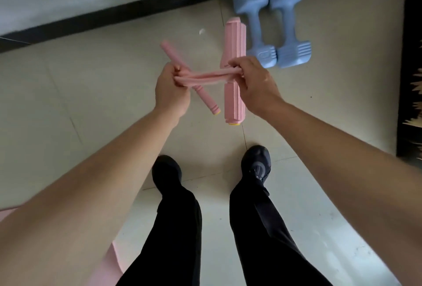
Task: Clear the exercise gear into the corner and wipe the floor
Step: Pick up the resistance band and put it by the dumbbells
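I hold a pink pedal resistance puller in the air above the tiled floor (pixel 68 94). My left hand (pixel 171 90) grips its thin pink handle bar (pixel 206 103) together with one end of the stretched pink elastic tubes (pixel 205 78). My right hand (pixel 255 82) grips the other end of the tubes at the thick pink foam foot bar (pixel 235 103), which hangs upright. Two grey-blue dumbbells (pixel 271 21) lie side by side on the floor by the black skirting, just beyond my right hand.
A white wall with a black skirting board (pixel 114 16) runs across the top. A dark mat or frame (pixel 411 57) stands at the right edge. My two feet in dark shoes (pixel 255 162) stand below the hands. Something pink (pixel 107 267) shows at the bottom left.
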Demonstrator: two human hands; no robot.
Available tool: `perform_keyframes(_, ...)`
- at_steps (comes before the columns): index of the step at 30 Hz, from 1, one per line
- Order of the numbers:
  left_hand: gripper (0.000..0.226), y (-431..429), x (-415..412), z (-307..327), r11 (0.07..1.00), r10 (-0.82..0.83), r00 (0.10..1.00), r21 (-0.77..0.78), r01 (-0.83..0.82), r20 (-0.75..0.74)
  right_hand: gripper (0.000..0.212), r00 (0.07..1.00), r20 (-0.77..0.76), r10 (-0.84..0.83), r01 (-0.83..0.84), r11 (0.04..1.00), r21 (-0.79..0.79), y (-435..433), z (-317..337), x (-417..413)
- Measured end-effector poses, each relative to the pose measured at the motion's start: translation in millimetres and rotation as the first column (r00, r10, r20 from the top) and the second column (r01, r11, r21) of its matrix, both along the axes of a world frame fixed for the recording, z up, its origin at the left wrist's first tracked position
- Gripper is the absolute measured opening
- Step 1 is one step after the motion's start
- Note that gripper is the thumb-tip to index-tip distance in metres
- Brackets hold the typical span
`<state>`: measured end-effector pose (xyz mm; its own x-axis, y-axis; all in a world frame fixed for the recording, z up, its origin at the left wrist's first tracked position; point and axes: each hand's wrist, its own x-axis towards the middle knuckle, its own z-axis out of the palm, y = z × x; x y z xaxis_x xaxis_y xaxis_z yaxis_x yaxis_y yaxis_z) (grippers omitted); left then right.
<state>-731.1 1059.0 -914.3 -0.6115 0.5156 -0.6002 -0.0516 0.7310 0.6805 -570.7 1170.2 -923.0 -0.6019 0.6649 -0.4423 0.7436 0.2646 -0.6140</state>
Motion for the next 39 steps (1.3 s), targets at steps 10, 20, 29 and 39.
perform_keyframes(10,0.034,5.0,-68.1,-84.5,0.988,0.048,0.999,-0.148,-0.05,-0.014,0.059,0.959,0.207,0.195,-0.25,0.924,0.288,8.3,-79.8,-51.0)
perform_keyframes(20,0.058,-43.4,-90.6,-127.8,0.912,-0.09,0.951,-0.407,-0.04,-0.297,0.086,0.832,0.295,0.471,-0.538,0.815,0.216,-12.3,-130.2,-82.3)
perform_keyframes(29,0.074,-61.5,-44.3,-111.7,0.808,-0.547,0.795,-0.413,0.42,-0.263,0.087,0.934,0.203,0.293,-0.325,0.933,0.152,-8.5,-89.7,-71.8)
perform_keyframes(39,0.062,-40.0,-65.1,92.4,0.757,-0.646,0.463,-0.434,0.488,-0.607,0.066,0.966,0.256,0.038,-0.157,0.872,0.463,32.1,96.8,-7.0)
